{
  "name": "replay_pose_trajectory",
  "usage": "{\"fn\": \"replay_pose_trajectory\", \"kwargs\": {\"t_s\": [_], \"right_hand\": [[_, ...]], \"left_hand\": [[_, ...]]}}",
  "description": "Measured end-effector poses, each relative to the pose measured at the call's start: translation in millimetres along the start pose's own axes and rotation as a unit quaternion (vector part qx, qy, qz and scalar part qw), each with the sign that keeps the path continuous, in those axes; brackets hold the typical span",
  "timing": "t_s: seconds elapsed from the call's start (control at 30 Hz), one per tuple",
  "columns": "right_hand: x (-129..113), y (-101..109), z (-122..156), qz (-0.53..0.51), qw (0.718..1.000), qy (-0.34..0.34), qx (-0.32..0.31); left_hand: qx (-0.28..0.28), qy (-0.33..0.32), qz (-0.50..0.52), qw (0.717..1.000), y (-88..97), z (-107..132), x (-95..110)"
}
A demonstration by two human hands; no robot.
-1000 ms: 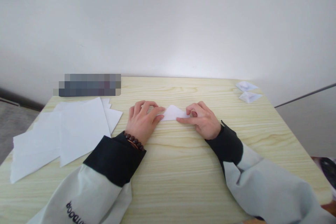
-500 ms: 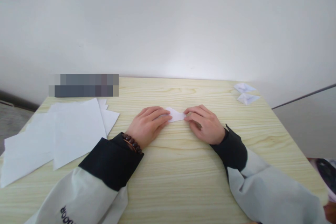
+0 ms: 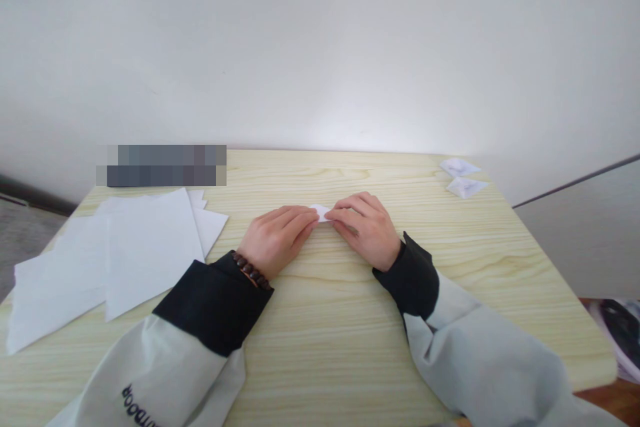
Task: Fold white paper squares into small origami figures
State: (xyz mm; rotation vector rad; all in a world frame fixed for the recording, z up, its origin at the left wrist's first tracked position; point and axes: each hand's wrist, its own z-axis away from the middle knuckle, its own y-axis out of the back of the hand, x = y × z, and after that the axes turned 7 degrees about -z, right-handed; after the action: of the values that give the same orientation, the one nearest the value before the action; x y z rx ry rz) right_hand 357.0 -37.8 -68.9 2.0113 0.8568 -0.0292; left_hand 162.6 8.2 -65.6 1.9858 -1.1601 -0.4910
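A small piece of folded white paper (image 3: 323, 213) is at the middle of the table, mostly covered by my fingers. My left hand (image 3: 281, 235), with a dark beaded bracelet at the wrist, is closed on its left part, fingers pressed together. From the other side, my right hand (image 3: 364, 227) pinches the paper between thumb and fingers. The fingertips of both hands are close together, with only a short strip of paper showing between them.
Loose white sheets (image 3: 150, 247) lie overlapping on the left of the wood-grain table (image 3: 320, 347). Behind them is a blurred-out dark object (image 3: 165, 167). Two folded white paper shapes (image 3: 467, 187) rest at the back right. A white wall (image 3: 320, 47) borders the table's far edge.
My right hand has moved left along the paper, closer to my left hand, so less of the paper shows. My left hand has shifted slightly left. The view has turned a little.
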Motion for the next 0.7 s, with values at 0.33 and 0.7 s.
{"fn": "replay_pose_trajectory", "kwargs": {"t_s": [0.33, 0.7], "right_hand": [[-4.5, 3.7, -1.1, 0.008, 0.998, 0.049, 0.03], [-8.0, 4.5, -1.6, -0.003, 0.997, 0.077, 0.021]], "left_hand": [[0.061, -0.043, 0.011, 0.997, 6.6, -6.2, 1.1], [0.068, -0.064, -0.004, 0.996, 8.7, -8.3, 3.0]]}}
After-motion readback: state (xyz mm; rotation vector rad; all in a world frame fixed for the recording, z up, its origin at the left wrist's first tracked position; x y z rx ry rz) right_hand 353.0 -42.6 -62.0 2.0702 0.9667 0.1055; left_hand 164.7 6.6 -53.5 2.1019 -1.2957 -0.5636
